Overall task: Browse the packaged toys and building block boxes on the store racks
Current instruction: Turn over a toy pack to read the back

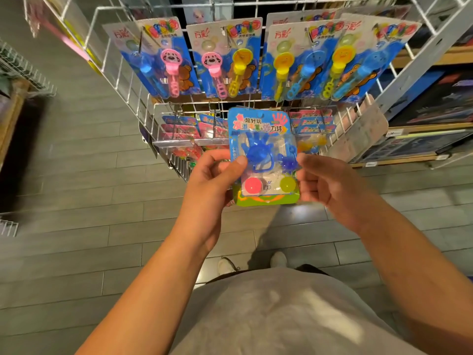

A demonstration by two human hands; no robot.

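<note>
1. Head view is showing the person standing in front of a white wire display rack [122, 80], and every place below is being given relative to that rack.
2. The left hand [213, 179] is gripping a flat blister-carded toy pack with a blue header, a blue hand-shaped toy, a pink ball and a yellow-green ball [263, 160], thumb lying on its front left edge and fingers curled behind; the pack is being held upright just in front of the rack's lower tier, facing the camera.
3. The right hand [330, 181] is hovering at the pack's right edge with fingers loosely curled; motion blur is making it impossible to tell whether it is touching the card or holding it.
4. On the rack's upper tier, blue-carded bubble wand packs with pink, yellow and blue wands [225, 60] are hanging on their hooks, not being handled.
5. On the lower tier, behind the held pack, more small carded toys [184, 131] are hanging.
6. Judging progress: one toy pack is being looked over, so browsing appears under way. The large dark boxes on wooden shelves [432, 103] to the right of the rack, possibly the building block boxes, are sitting unhandled, so much seems to be remaining.
</note>
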